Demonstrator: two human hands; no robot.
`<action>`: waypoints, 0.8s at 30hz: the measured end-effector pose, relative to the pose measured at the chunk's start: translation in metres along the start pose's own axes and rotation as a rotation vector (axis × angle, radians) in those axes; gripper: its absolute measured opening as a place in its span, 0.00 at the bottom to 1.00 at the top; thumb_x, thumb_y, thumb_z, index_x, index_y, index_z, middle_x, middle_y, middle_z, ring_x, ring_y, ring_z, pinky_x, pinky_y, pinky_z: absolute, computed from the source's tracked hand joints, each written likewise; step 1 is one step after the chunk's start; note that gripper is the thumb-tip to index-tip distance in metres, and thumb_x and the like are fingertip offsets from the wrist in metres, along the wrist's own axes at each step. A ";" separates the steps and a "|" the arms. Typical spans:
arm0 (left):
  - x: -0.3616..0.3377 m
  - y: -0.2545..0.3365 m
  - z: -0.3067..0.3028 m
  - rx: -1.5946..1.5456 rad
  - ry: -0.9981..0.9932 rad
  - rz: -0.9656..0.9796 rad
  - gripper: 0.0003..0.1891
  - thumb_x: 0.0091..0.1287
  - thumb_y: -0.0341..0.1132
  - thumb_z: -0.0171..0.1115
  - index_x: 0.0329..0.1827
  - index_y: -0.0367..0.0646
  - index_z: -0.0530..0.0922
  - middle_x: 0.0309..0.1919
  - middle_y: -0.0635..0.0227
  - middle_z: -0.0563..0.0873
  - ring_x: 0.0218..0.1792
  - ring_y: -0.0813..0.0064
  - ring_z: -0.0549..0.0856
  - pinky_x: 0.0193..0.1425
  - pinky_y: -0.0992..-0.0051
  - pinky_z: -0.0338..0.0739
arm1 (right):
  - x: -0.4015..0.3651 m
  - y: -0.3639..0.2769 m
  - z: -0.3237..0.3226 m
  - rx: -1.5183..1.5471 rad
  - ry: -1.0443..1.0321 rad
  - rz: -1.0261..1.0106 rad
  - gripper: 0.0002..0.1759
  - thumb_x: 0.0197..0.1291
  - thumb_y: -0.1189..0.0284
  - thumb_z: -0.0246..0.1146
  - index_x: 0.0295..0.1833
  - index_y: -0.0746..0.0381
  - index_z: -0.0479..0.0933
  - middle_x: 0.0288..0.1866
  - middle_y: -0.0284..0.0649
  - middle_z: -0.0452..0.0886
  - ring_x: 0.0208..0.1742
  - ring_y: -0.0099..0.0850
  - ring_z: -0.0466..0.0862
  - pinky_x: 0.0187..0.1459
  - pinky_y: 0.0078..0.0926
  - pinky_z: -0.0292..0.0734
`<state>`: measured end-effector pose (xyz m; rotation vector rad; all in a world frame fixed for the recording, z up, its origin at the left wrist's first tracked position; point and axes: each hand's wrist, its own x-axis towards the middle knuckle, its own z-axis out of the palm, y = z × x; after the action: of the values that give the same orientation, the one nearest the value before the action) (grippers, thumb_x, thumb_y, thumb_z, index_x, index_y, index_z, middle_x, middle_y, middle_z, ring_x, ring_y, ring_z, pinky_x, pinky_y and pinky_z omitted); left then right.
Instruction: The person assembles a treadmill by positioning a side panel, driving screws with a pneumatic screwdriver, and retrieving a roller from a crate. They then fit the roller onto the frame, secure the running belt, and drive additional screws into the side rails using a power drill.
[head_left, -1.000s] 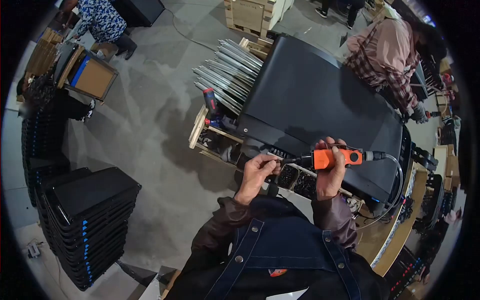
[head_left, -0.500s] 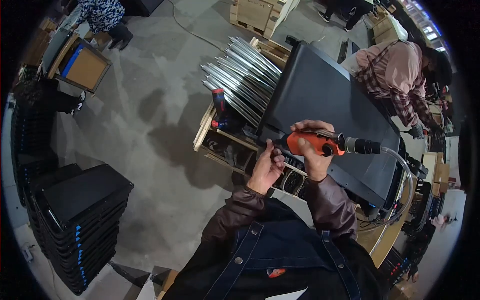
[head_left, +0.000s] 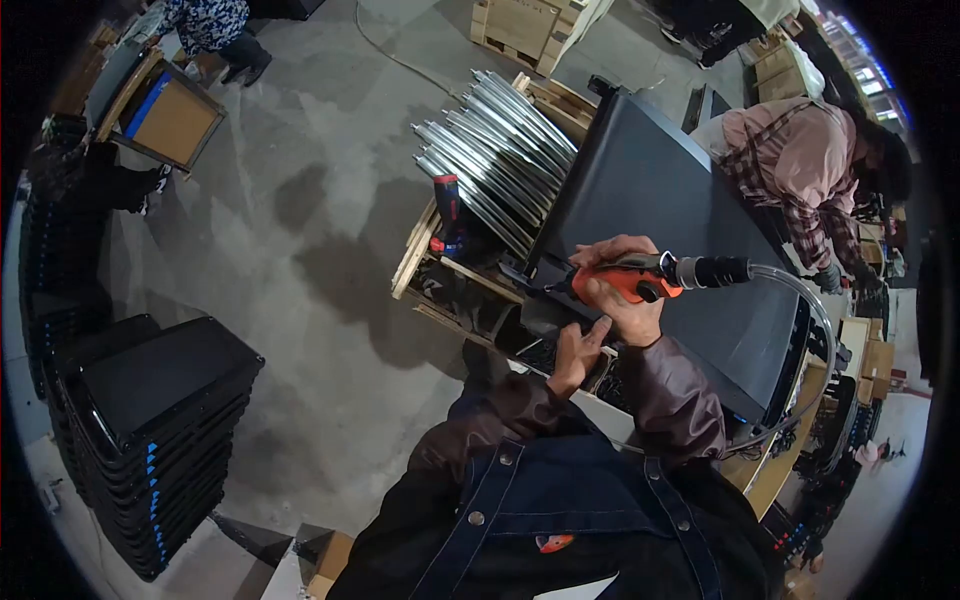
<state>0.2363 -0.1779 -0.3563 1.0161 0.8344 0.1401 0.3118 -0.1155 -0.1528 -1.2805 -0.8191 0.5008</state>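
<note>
Orange driver (head_left: pixel 628 281), fed by a clear hose (head_left: pixel 803 300), is clamped in the right hand (head_left: pixel 628 305), its tip at the near edge of the black panel (head_left: pixel 660 190). The left hand (head_left: pixel 578 350) reaches up just beneath it, and I cannot tell whether it pinches anything. Fastening at that edge looks under way, not finished; beyond lie metal rails (head_left: pixel 500 140) and a co-worker (head_left: pixel 790 150) at the panel's far side.

orange air screwdriver (head_left: pixel 628 283) | near level, bit pointing left | tip at black panel (head_left: pixel 650 190) edge | clear hose (head_left: pixel 803 300) behind
</note>
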 end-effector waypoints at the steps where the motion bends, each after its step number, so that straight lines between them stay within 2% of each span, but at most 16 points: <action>1: -0.001 0.001 -0.002 0.136 0.027 0.090 0.35 0.67 0.57 0.68 0.24 0.25 0.77 0.22 0.51 0.83 0.28 0.68 0.85 0.30 0.63 0.77 | 0.000 0.004 -0.001 -0.032 -0.031 -0.039 0.20 0.56 0.78 0.72 0.50 0.64 0.70 0.42 0.46 0.82 0.47 0.43 0.86 0.63 0.56 0.77; 2: -0.003 0.002 -0.004 0.272 0.049 0.182 0.36 0.66 0.58 0.69 0.25 0.23 0.77 0.23 0.45 0.83 0.28 0.63 0.86 0.31 0.60 0.77 | -0.001 0.006 -0.002 -0.068 -0.061 -0.080 0.20 0.56 0.78 0.72 0.50 0.64 0.70 0.41 0.45 0.82 0.47 0.43 0.86 0.62 0.55 0.77; 3: -0.003 0.003 -0.003 0.272 0.048 0.184 0.36 0.66 0.58 0.69 0.25 0.23 0.77 0.23 0.45 0.83 0.28 0.63 0.86 0.31 0.60 0.77 | -0.001 0.008 -0.002 -0.069 -0.060 -0.083 0.20 0.56 0.78 0.72 0.50 0.64 0.70 0.41 0.45 0.82 0.47 0.43 0.86 0.62 0.55 0.77; 5: -0.007 0.008 -0.003 0.160 0.068 0.219 0.36 0.65 0.58 0.68 0.27 0.22 0.77 0.26 0.36 0.83 0.30 0.53 0.87 0.33 0.57 0.77 | -0.002 0.008 0.002 -0.052 -0.022 -0.050 0.19 0.56 0.78 0.72 0.48 0.64 0.70 0.39 0.44 0.82 0.46 0.42 0.86 0.62 0.55 0.77; 9: -0.013 0.016 -0.009 0.227 0.055 0.253 0.36 0.65 0.59 0.68 0.29 0.22 0.77 0.27 0.37 0.84 0.32 0.53 0.88 0.36 0.57 0.77 | -0.005 0.016 0.004 -0.049 -0.035 -0.036 0.20 0.56 0.76 0.74 0.49 0.64 0.71 0.41 0.45 0.83 0.47 0.41 0.86 0.62 0.52 0.78; 11: -0.004 0.000 -0.005 0.191 0.069 0.279 0.35 0.65 0.58 0.68 0.30 0.23 0.78 0.26 0.42 0.83 0.32 0.63 0.85 0.37 0.59 0.76 | -0.004 0.010 0.006 -0.088 -0.068 0.043 0.18 0.54 0.80 0.72 0.49 0.65 0.75 0.45 0.44 0.85 0.48 0.34 0.86 0.60 0.39 0.79; 12: -0.001 -0.005 -0.003 0.195 0.059 0.290 0.35 0.65 0.58 0.68 0.30 0.23 0.78 0.26 0.42 0.83 0.32 0.63 0.85 0.37 0.59 0.76 | -0.003 0.008 0.003 -0.091 -0.099 0.059 0.20 0.53 0.81 0.71 0.53 0.66 0.77 0.51 0.45 0.85 0.51 0.32 0.85 0.58 0.34 0.79; 14: 0.002 -0.006 -0.001 0.009 0.038 0.227 0.34 0.66 0.57 0.68 0.31 0.24 0.78 0.27 0.47 0.84 0.34 0.68 0.83 0.39 0.60 0.76 | 0.008 -0.002 0.000 -0.196 -0.140 0.030 0.25 0.52 0.80 0.72 0.58 0.66 0.77 0.55 0.44 0.84 0.56 0.31 0.84 0.58 0.31 0.79; 15: 0.002 -0.008 0.000 -0.049 0.025 0.206 0.33 0.66 0.56 0.68 0.31 0.24 0.78 0.27 0.48 0.84 0.34 0.70 0.82 0.39 0.60 0.76 | 0.006 -0.011 0.000 -0.067 -0.108 0.081 0.28 0.51 0.78 0.73 0.60 0.67 0.76 0.60 0.44 0.81 0.59 0.33 0.83 0.58 0.33 0.78; 17: -0.005 0.006 -0.003 -0.078 0.031 0.033 0.30 0.67 0.55 0.68 0.33 0.27 0.79 0.30 0.56 0.85 0.36 0.70 0.82 0.41 0.63 0.76 | -0.015 -0.017 -0.017 0.002 0.037 0.037 0.30 0.50 0.77 0.74 0.60 0.67 0.74 0.65 0.46 0.77 0.59 0.37 0.83 0.59 0.36 0.78; 18: -0.014 0.015 -0.001 -0.200 0.042 0.080 0.27 0.68 0.53 0.68 0.36 0.30 0.81 0.32 0.65 0.85 0.36 0.73 0.80 0.41 0.67 0.75 | -0.030 -0.025 -0.029 -0.051 0.108 0.006 0.34 0.50 0.76 0.75 0.63 0.66 0.71 0.63 0.46 0.76 0.59 0.41 0.83 0.58 0.40 0.79; 20: -0.038 0.046 -0.005 -0.303 0.015 0.035 0.23 0.70 0.50 0.68 0.36 0.34 0.81 0.32 0.70 0.84 0.33 0.78 0.77 0.40 0.70 0.74 | -0.073 -0.047 -0.056 -0.053 0.308 -0.048 0.37 0.50 0.75 0.77 0.64 0.64 0.67 0.57 0.44 0.75 0.58 0.42 0.83 0.58 0.44 0.81; 21: -0.027 0.030 -0.012 -0.094 0.035 0.040 0.20 0.71 0.49 0.67 0.33 0.38 0.80 0.32 0.72 0.83 0.32 0.82 0.75 0.37 0.73 0.73 | -0.098 -0.055 -0.077 -0.061 0.381 -0.113 0.36 0.49 0.75 0.78 0.60 0.61 0.66 0.55 0.42 0.73 0.56 0.41 0.83 0.57 0.47 0.82; 22: -0.034 0.041 -0.011 -0.142 0.013 0.082 0.20 0.72 0.49 0.67 0.31 0.39 0.80 0.32 0.73 0.83 0.31 0.83 0.75 0.35 0.75 0.71 | -0.129 -0.067 -0.096 -0.057 0.485 -0.099 0.35 0.49 0.75 0.78 0.59 0.61 0.66 0.55 0.42 0.73 0.55 0.40 0.83 0.56 0.47 0.82; 23: -0.028 0.030 -0.016 -0.088 0.028 0.017 0.19 0.72 0.49 0.66 0.37 0.38 0.82 0.35 0.72 0.84 0.32 0.81 0.77 0.36 0.74 0.73 | -0.163 -0.082 -0.113 -0.056 0.598 -0.093 0.34 0.48 0.75 0.79 0.57 0.61 0.66 0.56 0.43 0.72 0.55 0.39 0.82 0.55 0.47 0.83; 24: -0.029 0.030 -0.012 -0.185 0.055 0.023 0.21 0.72 0.50 0.66 0.44 0.35 0.82 0.39 0.66 0.87 0.35 0.76 0.83 0.41 0.72 0.78 | -0.196 -0.099 -0.126 -0.108 0.735 -0.055 0.30 0.50 0.77 0.77 0.55 0.60 0.66 0.50 0.41 0.77 0.49 0.36 0.83 0.53 0.42 0.84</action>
<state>0.2163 -0.1667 -0.3190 0.8510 0.8433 0.2616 0.2744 -0.3633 -0.1157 -1.4002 -0.2597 -0.0767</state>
